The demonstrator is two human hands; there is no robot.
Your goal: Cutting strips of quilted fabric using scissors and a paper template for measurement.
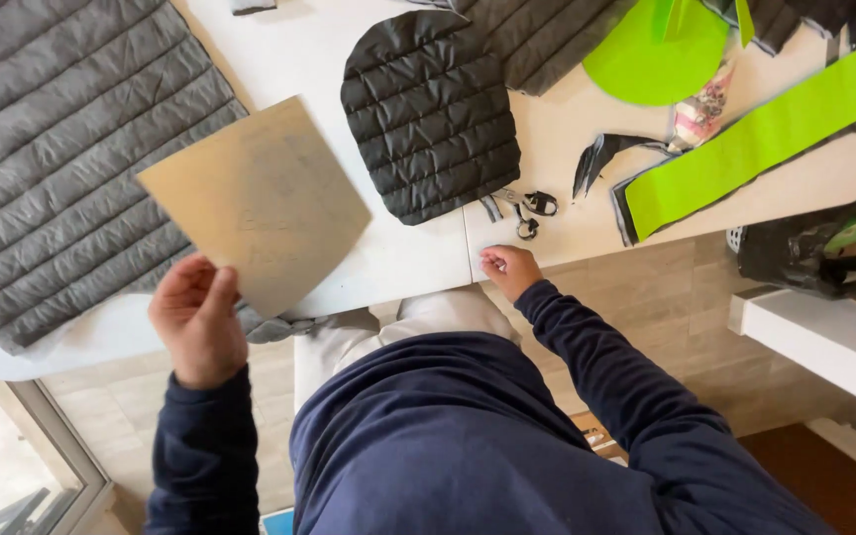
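My left hand (196, 317) holds a tan cardboard pattern piece (260, 203) by its lower corner, lifted above the white table (388, 263). My right hand (509, 267) rests with fingertips on the table's front edge, holding nothing that I can see. Just beyond it lie scissors (527, 210) with black handles. A cut piece of dark quilted fabric (430, 114) with a rounded outline lies on the table above the scissors. A large sheet of grey quilted fabric (52, 149) covers the table's left side, partly under the cardboard.
Bright green fabric pieces lie at the far right: a rounded one (651, 54) and a long strip (765, 134). A dark scrap (601, 159) sits between them. A black bag (814, 253) holds offcuts beside a white shelf (824, 337). Tiled floor below.
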